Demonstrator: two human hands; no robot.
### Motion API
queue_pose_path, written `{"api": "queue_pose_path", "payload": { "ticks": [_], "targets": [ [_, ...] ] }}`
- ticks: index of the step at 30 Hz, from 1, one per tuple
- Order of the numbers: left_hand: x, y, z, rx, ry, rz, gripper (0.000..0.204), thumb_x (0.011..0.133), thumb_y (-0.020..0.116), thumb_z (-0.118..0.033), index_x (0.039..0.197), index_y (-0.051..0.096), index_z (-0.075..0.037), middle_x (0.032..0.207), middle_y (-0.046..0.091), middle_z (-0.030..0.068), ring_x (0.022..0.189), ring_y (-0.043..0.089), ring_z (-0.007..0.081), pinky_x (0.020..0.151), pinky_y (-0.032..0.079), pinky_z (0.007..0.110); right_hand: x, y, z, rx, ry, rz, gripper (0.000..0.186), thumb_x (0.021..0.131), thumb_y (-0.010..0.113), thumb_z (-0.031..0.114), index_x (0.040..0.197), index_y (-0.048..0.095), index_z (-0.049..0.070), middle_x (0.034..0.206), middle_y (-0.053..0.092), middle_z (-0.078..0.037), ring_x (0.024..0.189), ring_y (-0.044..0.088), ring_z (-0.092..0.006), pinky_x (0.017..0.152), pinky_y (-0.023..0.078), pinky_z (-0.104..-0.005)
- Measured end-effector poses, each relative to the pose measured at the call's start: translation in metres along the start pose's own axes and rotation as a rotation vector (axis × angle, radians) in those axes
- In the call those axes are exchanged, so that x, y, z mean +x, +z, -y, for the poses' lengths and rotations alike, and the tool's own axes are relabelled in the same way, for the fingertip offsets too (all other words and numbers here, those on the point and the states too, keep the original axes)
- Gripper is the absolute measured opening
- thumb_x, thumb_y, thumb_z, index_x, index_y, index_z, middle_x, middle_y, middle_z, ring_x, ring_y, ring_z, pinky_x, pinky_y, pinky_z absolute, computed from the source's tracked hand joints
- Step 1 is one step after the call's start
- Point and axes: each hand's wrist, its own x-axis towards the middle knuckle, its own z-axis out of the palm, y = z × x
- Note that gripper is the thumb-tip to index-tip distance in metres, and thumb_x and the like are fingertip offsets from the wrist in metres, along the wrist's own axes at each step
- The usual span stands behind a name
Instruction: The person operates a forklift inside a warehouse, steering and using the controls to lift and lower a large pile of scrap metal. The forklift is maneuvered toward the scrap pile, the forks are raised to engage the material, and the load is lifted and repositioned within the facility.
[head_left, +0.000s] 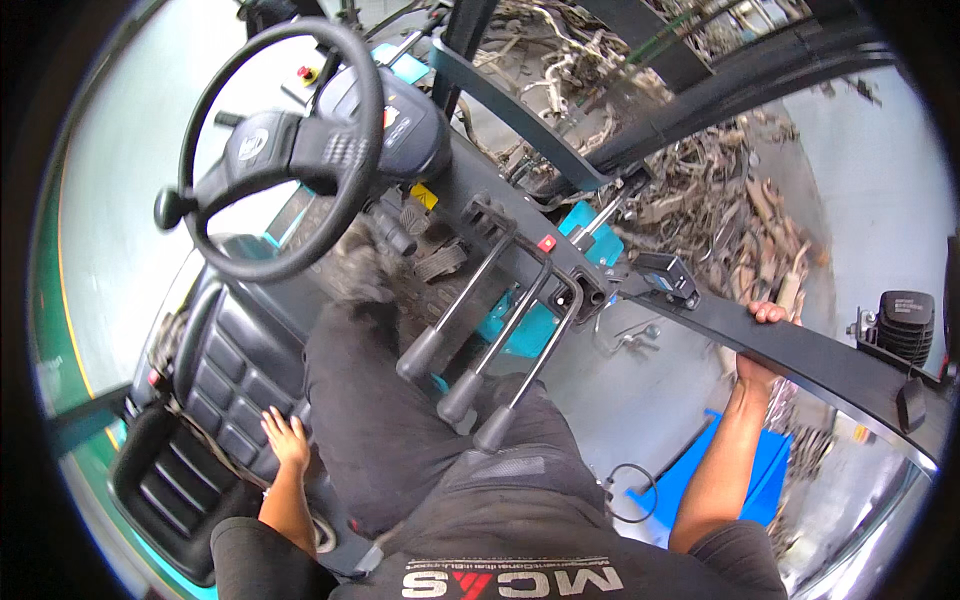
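My left hand [287, 445] rests on the black padded seat [225, 365] at lower left, fingers spread and open. My right hand [760, 345] is wrapped round a dark metal frame bar [840, 375] of the vehicle cab at the right, its fingertips showing over the top edge. Between my hands stand three control levers [505, 325] with dark knobs, over my legs in dark trousers. The black steering wheel [345, 215] with a spinner knob sits at upper left, beside a dashboard housing [420, 140]. A small device [665, 275] is mounted on the bar above my right hand.
Outside lie heaps of scrap metal parts [720, 210] on a grey floor [640, 420]. A blue bin [690, 470] is below right, near a black cable. A lamp [905, 325] is fixed at the far right. Foot pedals [435, 265] are under the dashboard; cab posts [515, 120] cross the top.
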Motion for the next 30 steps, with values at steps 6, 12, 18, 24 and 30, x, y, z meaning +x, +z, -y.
{"api": "queue_pose_path", "payload": {
  "ticks": [6,12,18,24,30],
  "targets": [
    [0.118,-0.063,0.104,0.498,0.343,0.506,0.059,0.106,0.052,-0.032,0.159,0.045,-0.008,0.161,0.04,0.0256,0.141,0.045,0.0455,0.117,0.04,0.05,0.0,0.023,-0.005,-0.038,-0.079,-0.092,0.047,0.109,0.041,0.041,0.09,0.063,0.004,0.089,0.059,-0.011,0.092,0.054,-0.0263,0.102,0.042,-0.0446],
    [0.422,-0.264,0.038,0.016,0.188,0.289,0.051,0.105,0.053,-0.028,0.151,0.056,-0.005,0.145,0.061,0.0249,0.12,0.067,0.0405,0.103,0.053,0.048,0.003,0.006,-0.009,0.026,-0.106,-0.227,0.057,0.109,0.042,0.052,0.099,0.069,0.002,0.103,0.067,-0.017,0.102,0.06,-0.0318,0.105,0.046,-0.0463],
    [0.533,-0.414,-0.189,-1.087,0.709,0.019,0.044,0.11,0.054,-0.031,0.143,0.059,-0.002,0.13,0.07,0.016,0.109,0.071,0.0242,0.096,0.055,0.037,-0.047,0.136,-0.026,-0.355,-0.107,-1.177,0.06,0.108,0.051,0.043,0.152,0.051,0.002,0.155,0.054,-0.015,0.136,0.058,-0.0301,0.116,0.044,-0.042],
    [0.438,-0.404,-0.334,-1.255,1.092,0.223,0.043,0.112,0.05,-0.028,0.144,0.059,0.0,0.134,0.068,0.0151,0.12,0.067,0.0271,0.105,0.051,0.04,-0.129,0.346,-0.105,-1.001,0.296,-1.04,0.045,0.109,0.058,0.039,0.137,0.065,0.005,0.114,0.074,-0.007,0.098,0.069,-0.0139,0.085,0.054,-0.0281],
    [0.391,-0.352,-0.389,-0.928,1.14,0.433,0.041,0.111,0.056,-0.03,0.13,0.068,0.004,0.13,0.07,0.0131,0.121,0.064,0.0229,0.105,0.047,0.034,-0.108,0.405,-0.159,-1.616,0.426,-0.502,0.037,0.101,0.065,0.026,0.129,0.07,0.002,0.131,0.068,-0.023,0.121,0.065,-0.0382,0.103,0.05,-0.0437]
  ]
}}
